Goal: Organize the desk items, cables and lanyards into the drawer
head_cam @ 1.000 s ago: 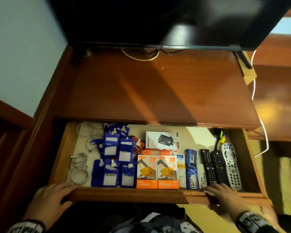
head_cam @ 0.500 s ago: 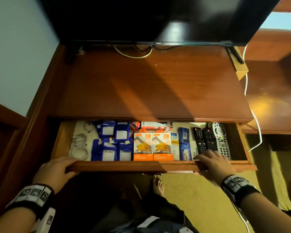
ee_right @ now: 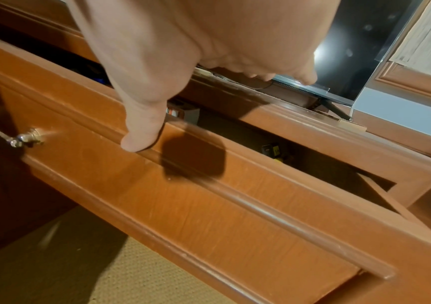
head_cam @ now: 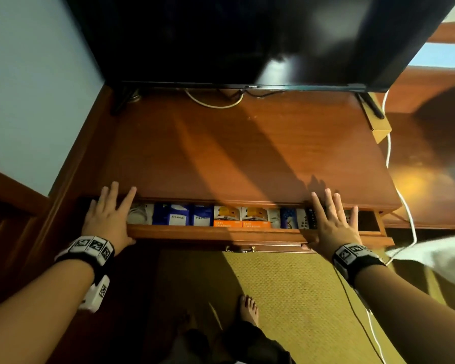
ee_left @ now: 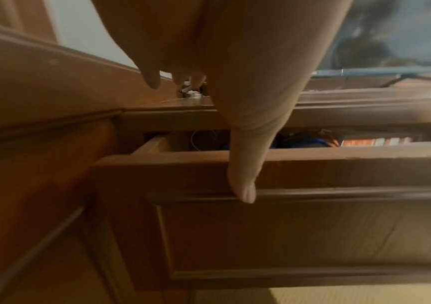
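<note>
The wooden drawer under the desk top is almost pushed in, with only a narrow strip of its inside showing. In that strip lie white cables, blue lanyard badges, two orange charger boxes and dark remotes. My left hand lies flat at the drawer's left end with straight fingers, its thumb pressing the drawer front. My right hand lies flat near the right end, its thumb on the front panel.
A black TV stands at the back of the desk top, with a white cable under it. A metal drawer handle hangs on the front. Another white cable runs down the right side. My bare foot stands on the yellow mat.
The drawer has slid much further in, from wide open to a narrow gap. Both hands went from curling over the front edge to lying flat with straight fingers.
</note>
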A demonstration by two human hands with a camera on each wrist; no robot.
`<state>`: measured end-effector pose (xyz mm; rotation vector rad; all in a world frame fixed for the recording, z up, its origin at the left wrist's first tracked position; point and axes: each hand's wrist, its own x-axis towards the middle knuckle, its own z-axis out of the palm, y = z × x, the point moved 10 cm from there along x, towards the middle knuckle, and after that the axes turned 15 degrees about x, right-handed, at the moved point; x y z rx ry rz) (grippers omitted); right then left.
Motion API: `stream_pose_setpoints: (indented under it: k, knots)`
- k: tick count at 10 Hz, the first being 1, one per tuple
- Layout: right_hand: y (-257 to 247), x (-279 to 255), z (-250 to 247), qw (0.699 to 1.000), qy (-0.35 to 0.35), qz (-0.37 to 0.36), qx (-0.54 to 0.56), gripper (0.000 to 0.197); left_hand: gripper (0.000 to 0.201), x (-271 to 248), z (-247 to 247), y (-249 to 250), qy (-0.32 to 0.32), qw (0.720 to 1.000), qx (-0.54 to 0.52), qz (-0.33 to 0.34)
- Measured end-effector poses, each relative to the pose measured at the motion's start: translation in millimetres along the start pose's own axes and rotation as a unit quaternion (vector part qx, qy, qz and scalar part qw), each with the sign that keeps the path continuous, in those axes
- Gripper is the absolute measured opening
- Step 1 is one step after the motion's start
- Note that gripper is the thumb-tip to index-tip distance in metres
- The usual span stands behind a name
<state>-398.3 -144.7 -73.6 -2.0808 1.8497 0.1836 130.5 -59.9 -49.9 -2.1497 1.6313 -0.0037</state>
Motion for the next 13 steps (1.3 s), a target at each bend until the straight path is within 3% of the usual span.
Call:
stream_pose_setpoints:
  k: [1, 2, 4, 8, 10, 12, 13]
  knots:
    - [-3, 16, -3, 1.0, -0.014, 0.001, -0.012, 0.13, 0.143, 18, 2, 4, -0.028, 0.999, 0.019, 0.026]
    - [-5, 24, -6, 1.0, -0.008, 0.007, -0.015, 0.121, 0.134, 25, -1, 5, -0.013, 0.999, 0.004, 0.03]
    - [-11, 33, -11, 0.999, 0.035, 0.016, -0.035, 0.103, 0.109, 28, -11, 5, 0.043, 0.999, 0.02, 0.015]
    - [-14, 54, -19, 0.988, 0.149, 0.015, -0.033, 0.058, 0.067, 50, -11, 10, 0.07, 0.997, -0.003, -0.037]
    - [-11, 58, -20, 0.992, 0.121, 0.035, -0.012, 0.064, 0.066, 51, -4, 9, 0.065, 0.997, -0.011, -0.038]
    - [-14, 44, -8, 0.998, 0.045, 0.032, -0.004, 0.099, 0.089, 40, 0, 13, 0.027, 0.997, -0.06, -0.05]
    - [-13, 10, 4, 1.0, 0.005, 0.026, 0.016, 0.107, 0.087, 5, 5, 15, -0.001, 0.995, -0.092, -0.047]
